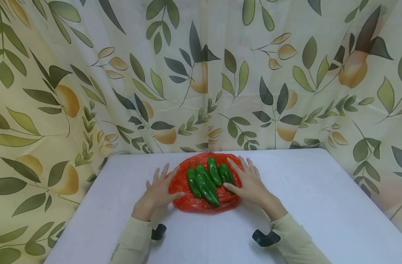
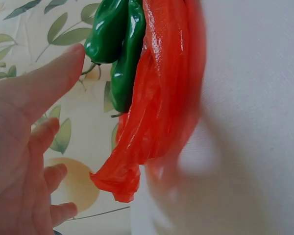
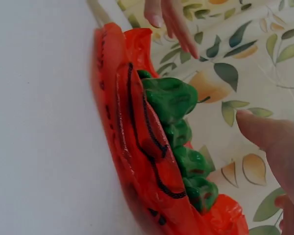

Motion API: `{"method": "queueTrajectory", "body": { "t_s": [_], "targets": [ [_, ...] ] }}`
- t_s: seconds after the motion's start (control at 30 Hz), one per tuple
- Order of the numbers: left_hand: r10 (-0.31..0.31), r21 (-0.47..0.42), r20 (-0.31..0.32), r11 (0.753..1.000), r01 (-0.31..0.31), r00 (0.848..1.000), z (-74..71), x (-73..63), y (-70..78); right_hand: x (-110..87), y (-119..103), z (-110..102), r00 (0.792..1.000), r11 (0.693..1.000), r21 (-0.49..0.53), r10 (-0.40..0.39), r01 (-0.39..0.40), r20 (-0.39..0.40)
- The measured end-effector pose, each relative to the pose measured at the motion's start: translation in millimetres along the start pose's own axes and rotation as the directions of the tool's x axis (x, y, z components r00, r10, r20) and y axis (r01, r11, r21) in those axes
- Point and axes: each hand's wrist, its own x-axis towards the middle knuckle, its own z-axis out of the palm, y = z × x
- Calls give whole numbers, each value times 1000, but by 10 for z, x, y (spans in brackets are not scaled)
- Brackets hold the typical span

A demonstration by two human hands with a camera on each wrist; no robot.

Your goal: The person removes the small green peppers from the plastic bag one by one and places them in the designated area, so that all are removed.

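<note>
Several glossy green peppers [image 1: 205, 189] lie side by side on a crumpled red plastic bag [image 1: 184, 203], their thin stems mostly pointing to the far side. At the bag's left edge is my left hand [image 1: 158, 194], fingers spread and nothing gripped. My right hand [image 1: 250, 183] hovers over the right edge, fingers spread too, its thumb close to the rightmost pepper. In the left wrist view, the thumb points toward the green peppers [image 2: 122, 44] above the red bag [image 2: 161, 88]. The right wrist view shows dark printed lines on the bag [image 3: 132, 147].
A white-covered table [image 1: 286, 176] holds the bag near its far edge. Behind and to the left hangs a curtain [image 1: 201, 110] printed with leaves and fruit. Black wrist cameras [image 1: 266, 238] sit by both sleeves.
</note>
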Motion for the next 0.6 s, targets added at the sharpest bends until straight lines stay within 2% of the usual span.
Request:
{"method": "queueTrajectory", "body": {
  "t_s": [0.27,0.43,0.6],
  "targets": [
    [-2,-40,43,999,4,999,60,8,-16,-13,-7,84,1000,999,37,-12,11,23],
    [-23,-45,79,999,27,997,91,19,-41,-10,-14,112,999,999,29,-33,33,10],
    [-15,-82,114,996,25,993,112,32,-69,-9,-10,136,998,997,49,-55,55,-5]
  ]
}}
